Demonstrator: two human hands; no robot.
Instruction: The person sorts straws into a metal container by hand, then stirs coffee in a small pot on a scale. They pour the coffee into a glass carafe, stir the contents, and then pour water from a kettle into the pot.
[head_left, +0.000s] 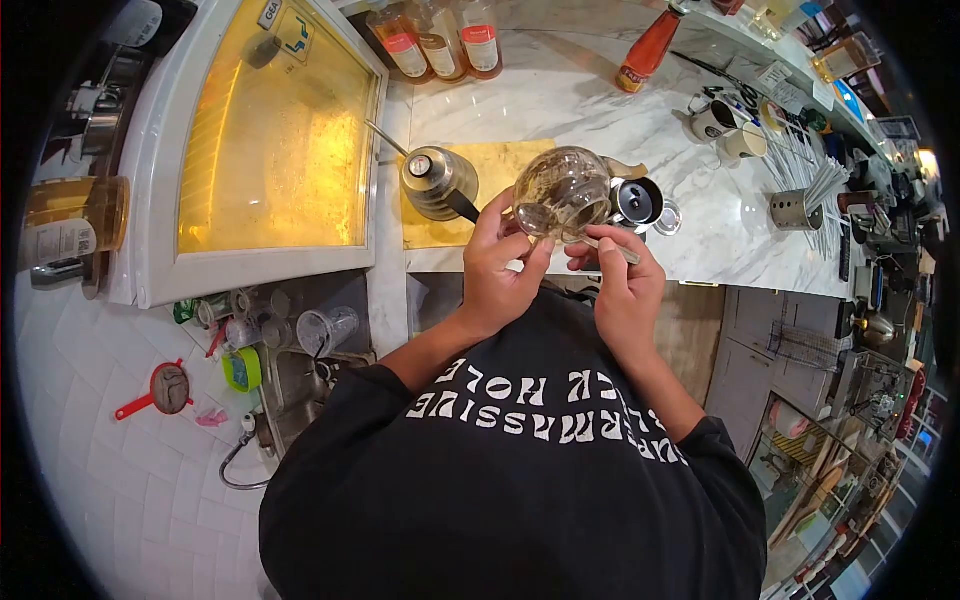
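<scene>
My left hand (500, 265) is closed at the near left side of a round clear glass vessel (566, 180), thumb and fingers against it. My right hand (628, 280) pinches a slim pale utensil (622, 250) just below the glass; its far end is hard to make out. A steel gooseneck kettle (428, 180) with a black handle stands left of the glass on a yellow cloth (425, 235). Right of the vessel is a metal cup (638, 203) with a dark inside, beside a small clear glass item (668, 218). A tan handle (626, 170) shows behind the vessel.
A glass-fronted cabinet (280, 130) lit yellow stands at the left. Bottles (440, 45) line the back, with a red bottle (648, 52) farther right. Straws fill a metal holder (790, 210) on the marble counter (560, 85). A sink (295, 395) lies at lower left.
</scene>
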